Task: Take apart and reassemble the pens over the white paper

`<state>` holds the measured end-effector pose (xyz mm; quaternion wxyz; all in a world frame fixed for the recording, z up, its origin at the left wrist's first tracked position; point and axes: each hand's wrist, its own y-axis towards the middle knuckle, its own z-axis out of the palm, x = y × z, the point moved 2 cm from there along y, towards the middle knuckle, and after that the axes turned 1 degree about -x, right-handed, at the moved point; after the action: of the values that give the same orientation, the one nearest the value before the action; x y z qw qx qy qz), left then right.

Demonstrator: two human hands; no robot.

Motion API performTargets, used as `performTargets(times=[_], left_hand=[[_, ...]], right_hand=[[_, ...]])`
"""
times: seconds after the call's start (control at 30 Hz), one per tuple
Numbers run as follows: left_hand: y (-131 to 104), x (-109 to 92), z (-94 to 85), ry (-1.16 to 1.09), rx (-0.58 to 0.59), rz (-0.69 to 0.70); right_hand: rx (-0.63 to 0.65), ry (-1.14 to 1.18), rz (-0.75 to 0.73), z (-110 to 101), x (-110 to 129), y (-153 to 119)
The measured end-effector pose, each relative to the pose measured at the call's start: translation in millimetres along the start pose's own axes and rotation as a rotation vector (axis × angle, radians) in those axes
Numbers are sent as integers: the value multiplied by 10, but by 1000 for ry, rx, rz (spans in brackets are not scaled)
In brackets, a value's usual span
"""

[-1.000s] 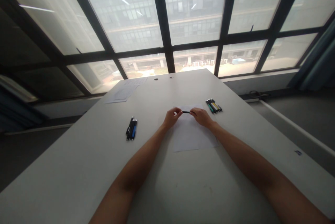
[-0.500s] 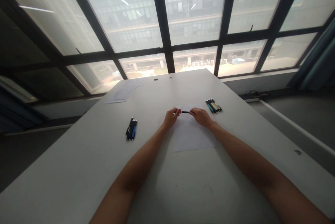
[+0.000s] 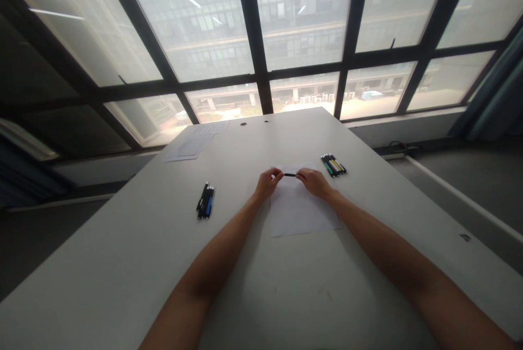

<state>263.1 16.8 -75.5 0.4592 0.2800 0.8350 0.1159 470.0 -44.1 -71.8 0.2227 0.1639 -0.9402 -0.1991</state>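
A black pen [image 3: 290, 175] lies crosswise between my two hands, over the far part of a white sheet of paper [image 3: 302, 211]. My left hand [image 3: 268, 182] pinches its left end with thumb and finger. Around the right end, my right hand [image 3: 312, 181] is closed, and that end is hidden in the fingers. Just beyond my right hand lies a row of pens [image 3: 334, 166] with green, white and yellow among the black. To the left of my left arm rests another group of pens [image 3: 205, 202], mostly black with a blue one.
The white table [image 3: 122, 252] reaches to the windows. Printed sheets [image 3: 190, 145] lie at its far left. A round hole [image 3: 243, 124] is near the far edge, and a small dark piece [image 3: 464, 237] sits near the right edge.
My left hand's fingers have shifted slightly at the pen's left end. My right hand and the pen groups look unmoved.
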Motion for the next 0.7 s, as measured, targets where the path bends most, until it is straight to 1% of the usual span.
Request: performTargets(times=[0.23, 0.37, 0.5, 0.7], left_hand=[[-23, -83, -15, -35, 6, 28], [-16, -57, -4, -41, 5, 24], [2, -4, 11, 23, 6, -21], [7, 20, 22, 23, 17, -50]], right_hand=[[5, -4, 8, 6, -10, 3], [3, -11, 12, 4, -3, 4], [1, -11, 3, -4, 5, 4], [10, -9, 3, 2, 0, 3]])
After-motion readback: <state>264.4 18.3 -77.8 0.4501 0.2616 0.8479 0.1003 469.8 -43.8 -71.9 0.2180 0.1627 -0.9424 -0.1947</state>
